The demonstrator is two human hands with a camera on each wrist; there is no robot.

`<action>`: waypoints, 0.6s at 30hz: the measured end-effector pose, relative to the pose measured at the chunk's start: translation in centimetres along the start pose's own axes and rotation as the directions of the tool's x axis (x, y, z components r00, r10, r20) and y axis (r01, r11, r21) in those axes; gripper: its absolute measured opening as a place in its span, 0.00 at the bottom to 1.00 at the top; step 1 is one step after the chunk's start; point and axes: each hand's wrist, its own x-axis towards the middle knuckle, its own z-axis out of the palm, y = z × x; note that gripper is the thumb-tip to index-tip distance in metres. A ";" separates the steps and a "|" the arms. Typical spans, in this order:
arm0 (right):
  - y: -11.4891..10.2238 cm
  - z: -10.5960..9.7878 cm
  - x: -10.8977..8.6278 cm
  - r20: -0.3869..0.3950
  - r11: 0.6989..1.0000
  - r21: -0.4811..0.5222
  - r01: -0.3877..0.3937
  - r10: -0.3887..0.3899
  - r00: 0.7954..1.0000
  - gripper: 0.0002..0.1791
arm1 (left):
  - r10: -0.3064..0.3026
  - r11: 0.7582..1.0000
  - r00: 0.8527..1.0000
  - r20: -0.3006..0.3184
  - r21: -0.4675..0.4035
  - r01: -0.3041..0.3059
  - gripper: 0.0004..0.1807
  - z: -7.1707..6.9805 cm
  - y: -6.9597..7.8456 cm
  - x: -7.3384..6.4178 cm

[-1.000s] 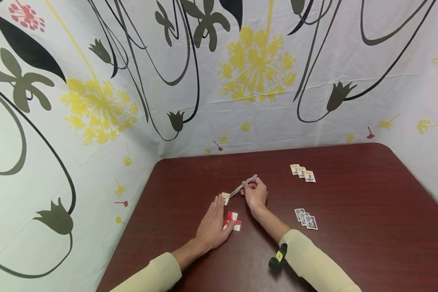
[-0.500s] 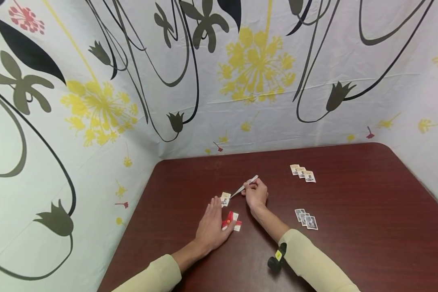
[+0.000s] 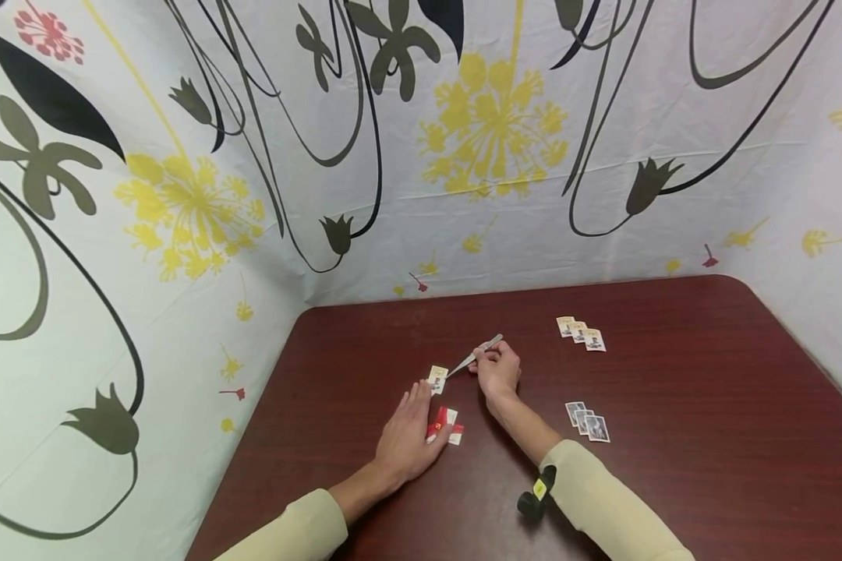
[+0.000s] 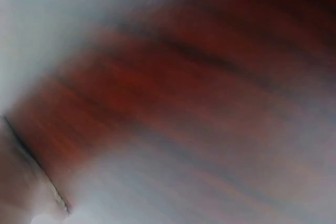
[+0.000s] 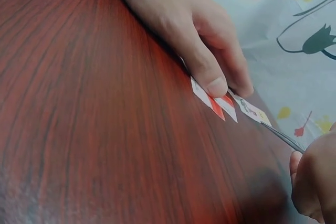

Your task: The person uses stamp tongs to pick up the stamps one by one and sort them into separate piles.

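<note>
My left hand (image 3: 405, 444) lies with its fingers straight on the table, the thumb resting on red-and-white stamps (image 3: 451, 419) and the fingertips touching the lower edge of a small yellow-and-white stamp (image 3: 438, 375). Between finger and thumb my right hand (image 3: 500, 374) pinches metal tweezers (image 3: 463, 365). In the right wrist view the tip of the tweezers (image 5: 281, 136) meets the edge of the yellow-and-white stamp (image 5: 254, 112); whether it grips it I cannot tell. The thumb partly hides the red-and-white stamps (image 5: 214, 102). The left wrist view is too blurred for detail.
Overlapping yellowish stamps (image 3: 579, 333) lie at the back right of the dark red table (image 3: 709, 405). Grey stamps (image 3: 588, 422), also overlapping, lie nearer on the right. A flower-patterned cloth (image 3: 407, 179) stands behind and at the left. A black wrist device (image 3: 532, 505) sits by the right sleeve.
The yellow-and-white stamp has come further out from beside my left fingertips. The tweezers and right hand have shifted slightly right. My left hand has barely moved.
</note>
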 end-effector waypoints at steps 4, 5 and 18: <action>-0.2 -0.2 0.1 0.002 1.000 0.001 0.001 -0.001 1.000 0.03 | 0.010 1.000 1.000 0.015 -0.003 -0.009 0.48 0.0 0.0 0.0; -0.2 -0.3 0.1 0.003 1.000 0.000 -0.001 0.001 1.000 0.03 | 0.013 1.000 1.000 0.018 -0.004 -0.013 0.47 -0.1 0.0 -0.1; -0.2 -0.4 0.5 -0.012 0.999 0.029 -0.017 0.018 1.000 0.03 | 0.072 0.997 0.997 0.018 -0.011 -0.072 0.42 -0.1 0.1 -0.1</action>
